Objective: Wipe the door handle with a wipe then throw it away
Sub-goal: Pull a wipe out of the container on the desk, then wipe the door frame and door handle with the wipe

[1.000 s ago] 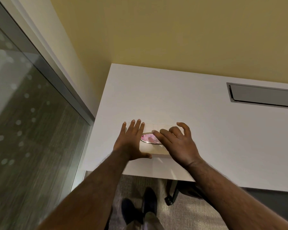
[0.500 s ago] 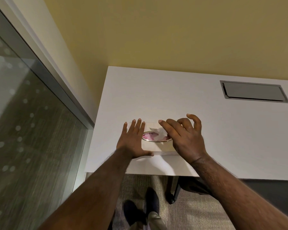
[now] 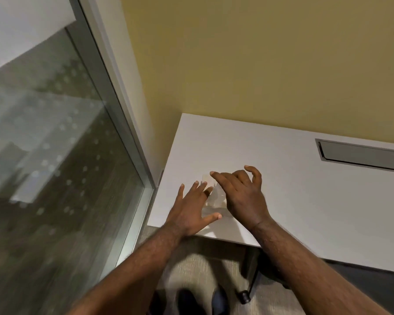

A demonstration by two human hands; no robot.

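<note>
On the near left corner of a white table, both my hands sit over a pale wipe box that they mostly hide. My left hand lies flat on the box's left side with its fingers spread. My right hand is raised just above the box. Its thumb and fingers pinch a thin white wipe, which hangs down between the two hands. No door handle is in view.
A tall glass panel in a grey metal frame stands close on the left. Behind the table is a yellow wall. A grey cable hatch is set into the tabletop at the right. Under the table are a chair caster and my shoes.
My right hand has lifted off the box opening, drawing a white wipe up with it. The left hand has stayed pressed on the box. My head has tilted up and left.
</note>
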